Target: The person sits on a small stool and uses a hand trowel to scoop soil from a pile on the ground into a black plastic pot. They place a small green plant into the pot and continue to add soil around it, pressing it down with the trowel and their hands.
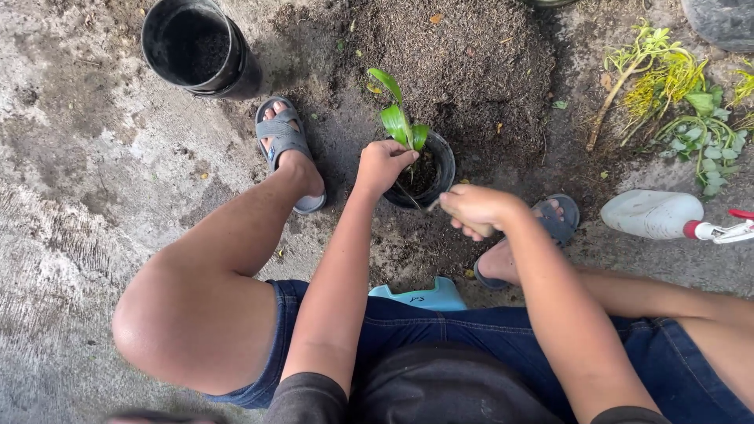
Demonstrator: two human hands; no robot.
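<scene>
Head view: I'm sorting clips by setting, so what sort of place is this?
Probably an outdoor yard used for potting plants: rough concrete ground, a heap of loose soil, and a small black pot with a green seedling beside pulled weeds.

Seen from above, squatting on a blue stool (420,297) over bare concrete ground (71,196). Left hand (382,165) closed around the base of a green seedling (399,118), holding it upright in a small black pot (444,161) partly filled with soil. Right hand (475,209) fisted around a thin tool, just beside the pot's near rim; tool's tip hard to make out. Behind the pot, a heap of dark soil (463,63). Top left, an empty black bucket (196,47). Grey sandals (284,141) on both feet. At right, a white spray bottle (656,214) lying on its side, near uprooted yellow-green plants (675,94).
</scene>
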